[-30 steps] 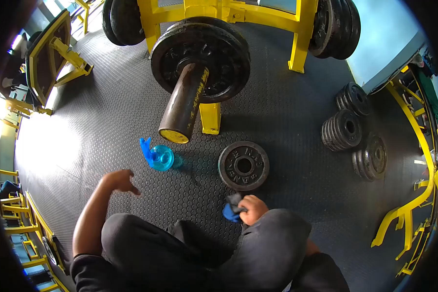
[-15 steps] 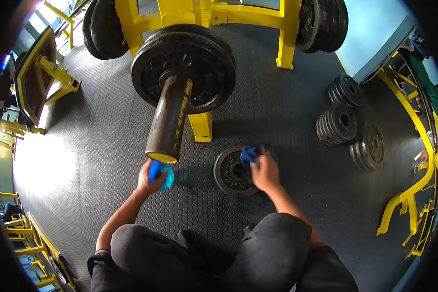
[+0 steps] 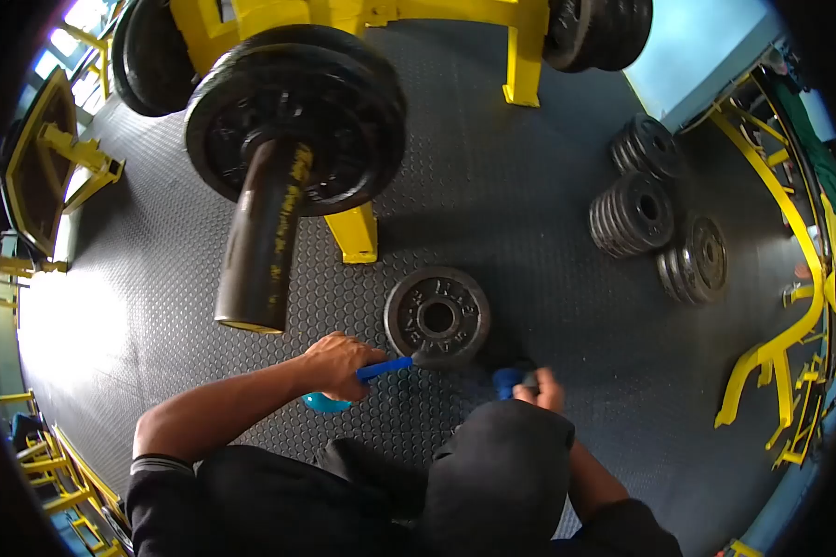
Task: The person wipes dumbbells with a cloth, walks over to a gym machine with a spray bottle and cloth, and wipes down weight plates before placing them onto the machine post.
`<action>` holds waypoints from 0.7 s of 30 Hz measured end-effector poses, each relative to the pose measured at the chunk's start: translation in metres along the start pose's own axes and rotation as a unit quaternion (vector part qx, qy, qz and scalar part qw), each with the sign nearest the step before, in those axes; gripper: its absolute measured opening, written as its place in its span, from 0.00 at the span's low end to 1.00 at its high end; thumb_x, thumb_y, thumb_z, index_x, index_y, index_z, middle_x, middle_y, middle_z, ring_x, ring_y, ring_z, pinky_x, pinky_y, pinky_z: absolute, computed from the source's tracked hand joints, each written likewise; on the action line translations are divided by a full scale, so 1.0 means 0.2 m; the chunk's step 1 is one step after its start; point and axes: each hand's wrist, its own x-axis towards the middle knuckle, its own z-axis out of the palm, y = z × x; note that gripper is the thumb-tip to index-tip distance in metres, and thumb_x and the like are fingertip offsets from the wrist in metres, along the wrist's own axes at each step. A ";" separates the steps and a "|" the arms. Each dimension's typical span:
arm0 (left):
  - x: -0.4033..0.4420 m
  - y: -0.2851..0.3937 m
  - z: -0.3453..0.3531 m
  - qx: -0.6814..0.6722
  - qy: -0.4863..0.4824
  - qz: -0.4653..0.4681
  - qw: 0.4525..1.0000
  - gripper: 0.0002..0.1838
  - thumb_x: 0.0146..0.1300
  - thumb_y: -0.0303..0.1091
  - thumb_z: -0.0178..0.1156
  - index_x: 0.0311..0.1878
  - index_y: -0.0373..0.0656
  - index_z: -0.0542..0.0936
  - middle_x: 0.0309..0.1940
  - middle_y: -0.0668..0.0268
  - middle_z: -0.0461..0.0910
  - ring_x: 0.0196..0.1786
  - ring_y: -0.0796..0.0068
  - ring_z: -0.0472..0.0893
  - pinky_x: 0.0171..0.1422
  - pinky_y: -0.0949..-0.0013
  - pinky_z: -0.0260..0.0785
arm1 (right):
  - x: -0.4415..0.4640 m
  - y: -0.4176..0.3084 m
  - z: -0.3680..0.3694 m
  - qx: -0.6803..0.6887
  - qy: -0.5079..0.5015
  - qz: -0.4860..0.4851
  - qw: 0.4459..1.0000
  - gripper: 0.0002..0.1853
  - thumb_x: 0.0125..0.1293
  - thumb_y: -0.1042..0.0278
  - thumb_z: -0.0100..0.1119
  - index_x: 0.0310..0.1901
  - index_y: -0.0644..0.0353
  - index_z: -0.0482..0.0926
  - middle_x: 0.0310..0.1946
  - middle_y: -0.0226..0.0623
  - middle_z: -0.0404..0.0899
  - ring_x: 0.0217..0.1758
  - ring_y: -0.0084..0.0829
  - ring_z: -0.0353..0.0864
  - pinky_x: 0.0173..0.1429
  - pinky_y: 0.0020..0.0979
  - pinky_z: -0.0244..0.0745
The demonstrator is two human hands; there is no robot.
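My left hand point(image 3: 342, 364) is closed around a spray bottle with a blue head point(image 3: 384, 369) and a teal body point(image 3: 325, 402). Its nozzle points right, at the near edge of a black weight plate point(image 3: 402, 318) lying flat on the floor. A blurry greyish patch shows on the plate in front of the nozzle. My right hand point(image 3: 542, 390) grips a dark blue cloth point(image 3: 508, 382) just above my right knee, apart from the plate; some of its fingers are blurred.
Larger plates point(image 3: 344, 121) hang on a thick metal bar point(image 3: 260, 246) at upper left, on a yellow rack point(image 3: 353, 232). Stacks of plates point(image 3: 632, 215) stand on the rubber floor at right. Yellow-framed equipment point(image 3: 790, 343) lines the right side, and a bench point(image 3: 51, 162) the left.
My right hand and the cloth have left the plate and moved down and right. My left hand has swung the spray bottle lower and toward the plate. The view has shifted slightly.
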 end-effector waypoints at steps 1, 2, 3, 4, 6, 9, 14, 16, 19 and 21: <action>0.04 0.03 0.00 0.002 -0.006 0.004 1.000 0.32 0.45 0.39 0.63 0.60 0.52 0.76 0.44 0.61 0.82 0.50 0.57 0.81 0.58 0.54 0.71 | -0.02 0.06 -0.07 0.031 0.052 0.024 0.998 0.06 0.55 0.70 0.57 0.31 0.62 0.72 0.25 0.44 0.74 0.27 0.33 0.75 0.32 0.36 0.69; 0.07 0.05 0.00 -0.004 0.007 0.001 1.000 0.31 0.45 0.39 0.63 0.58 0.52 0.76 0.42 0.61 0.82 0.50 0.56 0.81 0.57 0.54 0.71 | -0.04 0.13 -0.10 0.033 0.053 0.030 0.998 0.06 0.55 0.70 0.57 0.31 0.62 0.72 0.25 0.44 0.74 0.27 0.33 0.75 0.32 0.36 0.69; 0.11 0.07 0.01 -0.008 0.021 -0.002 1.000 0.30 0.45 0.39 0.63 0.57 0.51 0.77 0.41 0.60 0.82 0.49 0.56 0.81 0.56 0.54 0.72 | -0.05 0.18 -0.12 0.090 0.124 0.051 0.987 0.07 0.55 0.70 0.58 0.31 0.62 0.71 0.25 0.39 0.72 0.28 0.29 0.71 0.32 0.34 0.68; 0.16 0.10 0.02 -0.005 0.017 -0.001 1.000 0.30 0.45 0.39 0.63 0.57 0.51 0.77 0.41 0.60 0.82 0.49 0.56 0.81 0.56 0.54 0.72 | -0.06 0.23 -0.13 0.147 0.194 0.071 0.967 0.08 0.55 0.70 0.58 0.30 0.62 0.70 0.24 0.35 0.70 0.28 0.24 0.68 0.32 0.31 0.66; 0.24 0.15 0.02 -0.030 0.053 -0.002 0.998 0.28 0.45 0.39 0.63 0.54 0.49 0.77 0.41 0.57 0.82 0.50 0.55 0.81 0.56 0.54 0.72 | -0.06 0.15 -0.09 0.175 0.184 0.076 0.964 0.08 0.55 0.71 0.58 0.31 0.63 0.70 0.25 0.33 0.70 0.29 0.24 0.67 0.33 0.30 0.66; 0.25 0.21 -0.02 -0.076 0.036 -0.084 0.993 0.25 0.45 0.40 0.62 0.50 0.47 0.78 0.41 0.55 0.83 0.49 0.53 0.82 0.55 0.53 0.72 | 0.00 -0.04 0.02 0.183 0.178 0.056 0.965 0.11 0.57 0.69 0.60 0.35 0.64 0.69 0.27 0.35 0.71 0.31 0.26 0.69 0.36 0.32 0.68; 0.20 0.13 -0.07 -0.104 0.150 -0.143 0.973 0.22 0.44 0.38 0.61 0.47 0.46 0.78 0.40 0.53 0.83 0.47 0.50 0.82 0.54 0.53 0.73 | 0.36 -0.20 0.22 0.115 0.094 -0.094 0.984 0.13 0.61 0.63 0.60 0.39 0.63 0.70 0.30 0.39 0.73 0.34 0.31 0.72 0.42 0.36 0.70; 0.13 0.12 -0.09 -0.103 0.149 -0.163 0.970 0.21 0.44 0.37 0.61 0.46 0.46 0.78 0.40 0.53 0.83 0.48 0.50 0.82 0.54 0.52 0.73 | 0.52 -0.26 0.34 0.026 0.153 -0.236 0.959 0.14 0.63 0.63 0.60 0.40 0.65 0.71 0.35 0.50 0.77 0.38 0.47 0.78 0.42 0.41 0.72; 0.06 0.00 0.00 -0.128 0.130 -0.213 0.960 0.27 0.46 0.40 0.63 0.52 0.46 0.77 0.47 0.52 0.81 0.54 0.51 0.79 0.60 0.54 0.70 | 0.69 -0.34 0.55 -0.134 0.112 -0.322 0.930 0.15 0.63 0.59 0.57 0.40 0.65 0.73 0.50 0.57 0.75 0.56 0.59 0.73 0.60 0.58 0.65; 0.02 -0.15 0.14 -0.105 0.274 -0.145 0.945 0.36 0.48 0.43 0.64 0.64 0.49 0.71 0.56 0.55 0.77 0.62 0.56 0.74 0.66 0.57 0.66 | 0.69 -0.41 0.66 -0.216 0.061 -0.378 0.898 0.14 0.63 0.59 0.56 0.41 0.62 0.72 0.56 0.52 0.73 0.63 0.57 0.67 0.66 0.57 0.58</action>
